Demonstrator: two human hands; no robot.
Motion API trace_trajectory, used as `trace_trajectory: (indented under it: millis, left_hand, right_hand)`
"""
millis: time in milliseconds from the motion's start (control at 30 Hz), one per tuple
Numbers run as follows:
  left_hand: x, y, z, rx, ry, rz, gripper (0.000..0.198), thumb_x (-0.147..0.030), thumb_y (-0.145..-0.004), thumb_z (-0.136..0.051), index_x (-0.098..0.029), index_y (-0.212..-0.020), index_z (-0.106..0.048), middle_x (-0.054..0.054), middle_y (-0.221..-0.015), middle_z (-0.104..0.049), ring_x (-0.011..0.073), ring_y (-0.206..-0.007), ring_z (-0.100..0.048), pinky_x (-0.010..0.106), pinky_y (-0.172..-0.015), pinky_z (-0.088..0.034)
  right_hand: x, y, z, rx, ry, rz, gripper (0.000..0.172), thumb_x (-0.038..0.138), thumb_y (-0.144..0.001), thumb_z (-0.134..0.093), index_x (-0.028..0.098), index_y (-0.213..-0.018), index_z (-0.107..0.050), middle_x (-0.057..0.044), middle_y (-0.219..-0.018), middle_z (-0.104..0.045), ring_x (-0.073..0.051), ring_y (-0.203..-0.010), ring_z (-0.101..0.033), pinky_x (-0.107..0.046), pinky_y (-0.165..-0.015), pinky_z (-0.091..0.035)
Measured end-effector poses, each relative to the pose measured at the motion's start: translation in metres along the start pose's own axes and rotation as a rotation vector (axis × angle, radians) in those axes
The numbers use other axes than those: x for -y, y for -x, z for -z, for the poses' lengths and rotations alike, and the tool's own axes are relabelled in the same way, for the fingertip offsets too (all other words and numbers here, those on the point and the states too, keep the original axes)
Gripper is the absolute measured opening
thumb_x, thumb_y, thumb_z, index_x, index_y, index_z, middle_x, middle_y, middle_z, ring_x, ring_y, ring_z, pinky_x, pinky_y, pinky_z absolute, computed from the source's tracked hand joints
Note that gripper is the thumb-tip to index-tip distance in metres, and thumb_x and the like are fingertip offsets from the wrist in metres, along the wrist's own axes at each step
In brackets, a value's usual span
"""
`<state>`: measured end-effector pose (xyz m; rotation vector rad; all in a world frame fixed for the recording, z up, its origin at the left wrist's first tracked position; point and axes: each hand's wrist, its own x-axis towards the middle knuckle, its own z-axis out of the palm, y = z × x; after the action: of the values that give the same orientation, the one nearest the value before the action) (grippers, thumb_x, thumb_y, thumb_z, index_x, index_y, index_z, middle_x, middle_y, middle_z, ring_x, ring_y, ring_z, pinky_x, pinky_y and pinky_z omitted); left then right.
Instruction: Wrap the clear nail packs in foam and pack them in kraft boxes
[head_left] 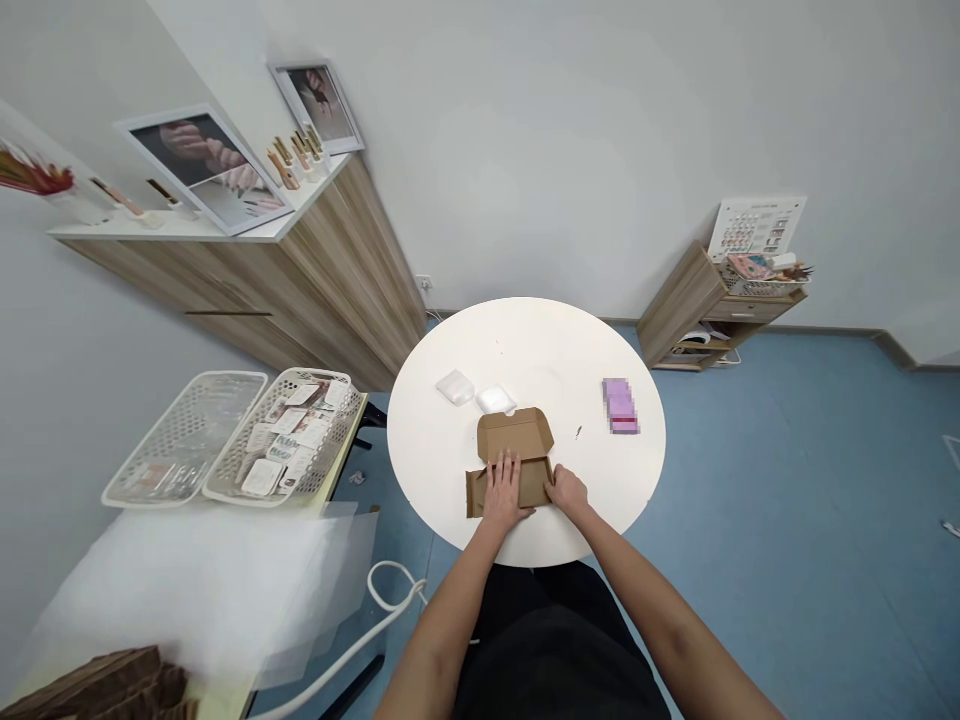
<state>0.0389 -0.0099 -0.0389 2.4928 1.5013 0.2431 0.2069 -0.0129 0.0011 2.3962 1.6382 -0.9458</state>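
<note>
Near the near edge of the round table, the cardboard box is pressed by the left hand, fingers spread flat; its right side is pinched by the right hand and seems raised. The left flap is left unfolded, the lid unclosed. Beyond lie a white packet, a clear packet and, towards the right edge, purple packs.

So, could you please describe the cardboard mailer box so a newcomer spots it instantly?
Find the round white table, mid-view. By its near edge lies an opened cardboard mailer box, with the person's left hand spread on it and right hand at its right edge. Its plain brown colour sets it apart from the pale packets and purple item nearby.
</note>
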Motion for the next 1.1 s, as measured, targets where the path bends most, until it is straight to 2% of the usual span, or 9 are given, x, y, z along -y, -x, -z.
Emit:
trace_trajectory:
  millis: [133, 200, 267, 400, 567, 700, 833, 1000, 1100]
  left_hand:
    - [-0.002, -0.001, -0.001, 0.003, -0.012, -0.039, 0.118, -0.052, -0.065, -0.074, -0.011, -0.153, -0.007, 0.022, -0.158, -0.017, 0.0385, -0.147, -0.011, 0.059, -0.117, -0.011]
    - [-0.006, -0.003, -0.003, 0.021, -0.008, -0.091, 0.115, -0.054, -0.067, -0.072, -0.010, -0.153, -0.010, 0.022, -0.158, -0.018, 0.0377, -0.147, -0.011, 0.058, -0.117, -0.010]
    - [-0.011, -0.007, -0.007, 0.045, -0.008, -0.134, 0.115, -0.057, -0.066, -0.072, -0.010, -0.152, -0.012, 0.022, -0.158, -0.018, 0.0373, -0.147, -0.011, 0.057, -0.118, -0.010]
    - [-0.021, -0.020, -0.011, 0.110, -0.047, -0.161, 0.123, -0.055, -0.061, -0.077, -0.008, -0.152, -0.009, 0.022, -0.158, -0.018, 0.0363, -0.147, -0.009, 0.054, -0.118, -0.009]
    - [-0.015, -0.033, 0.004, 0.117, -0.039, -0.151, 0.118, -0.048, -0.063, -0.078, -0.013, -0.153, -0.008, 0.020, -0.159, -0.015, 0.0361, -0.148, -0.008, 0.056, -0.118, -0.010]
    - [0.005, -0.025, 0.021, -0.040, 0.119, 0.040, 0.081, -0.036, -0.081, -0.065, -0.016, -0.149, -0.024, 0.019, -0.153, -0.032, 0.0339, -0.141, -0.030, 0.051, -0.112, -0.029]
    - [0.017, -0.011, 0.025, -0.167, 0.281, 0.313, 0.035, -0.026, -0.093, -0.047, -0.020, -0.127, -0.052, 0.012, -0.120, -0.061, 0.0256, -0.114, -0.057, 0.040, -0.095, -0.047]
    - [0.007, -0.012, 0.017, -0.050, 0.358, 0.410, 0.029, -0.022, -0.090, -0.052, -0.021, -0.117, -0.060, 0.008, -0.111, -0.067, 0.0228, -0.106, -0.061, 0.036, -0.092, -0.048]
    - [0.001, -0.020, 0.017, -0.014, 0.360, 0.433, 0.035, -0.018, -0.088, -0.052, -0.023, -0.123, -0.057, 0.007, -0.111, -0.068, 0.0224, -0.106, -0.062, 0.034, -0.088, -0.048]
  right_hand:
    - [-0.002, 0.008, 0.006, -0.228, 0.052, 0.344, 0.052, 0.039, -0.081, -0.059, 0.014, -0.125, -0.050, -0.019, -0.133, -0.053, -0.032, -0.124, -0.047, -0.042, -0.099, -0.039]
    - [-0.006, 0.008, 0.006, -0.186, 0.127, 0.544, 0.075, 0.042, -0.073, -0.068, 0.015, -0.138, -0.041, -0.019, -0.145, -0.042, -0.034, -0.137, -0.033, -0.048, -0.112, -0.025]
    - [-0.013, 0.005, 0.003, -0.097, 0.222, 0.612, 0.100, 0.046, -0.064, -0.076, 0.016, -0.147, -0.029, -0.018, -0.154, -0.030, -0.037, -0.143, -0.020, -0.053, -0.116, -0.010]
    - [-0.028, -0.007, -0.003, -0.018, 0.336, 0.521, 0.123, 0.043, -0.055, -0.083, 0.015, -0.153, -0.014, -0.018, -0.159, -0.017, -0.036, -0.147, -0.012, -0.052, -0.117, -0.001]
    - [-0.032, -0.017, -0.001, -0.032, 0.339, 0.339, 0.127, 0.049, -0.059, -0.079, 0.013, -0.154, -0.004, -0.016, -0.161, -0.009, -0.034, -0.148, -0.004, -0.051, -0.118, -0.001]
    - [-0.027, -0.023, 0.004, -0.009, 0.341, 0.239, 0.127, 0.053, -0.061, -0.076, 0.010, -0.154, 0.000, -0.016, -0.161, -0.004, -0.034, -0.148, -0.001, -0.050, -0.118, 0.002]
    - [-0.021, -0.024, 0.004, 0.015, 0.386, 0.236, 0.126, 0.056, -0.062, -0.074, 0.007, -0.154, -0.003, -0.016, -0.161, -0.005, -0.035, -0.148, -0.003, -0.051, -0.117, 0.011]
    - [-0.014, -0.019, -0.001, -0.017, 0.401, 0.275, 0.123, 0.058, -0.063, -0.074, 0.008, -0.154, -0.007, -0.018, -0.160, -0.009, -0.037, -0.147, -0.006, -0.052, -0.116, 0.012]
    - [-0.011, -0.016, -0.003, -0.022, 0.399, 0.266, 0.124, 0.056, -0.062, -0.076, 0.007, -0.154, -0.008, -0.019, -0.160, -0.009, -0.037, -0.147, -0.008, -0.054, -0.117, 0.009]
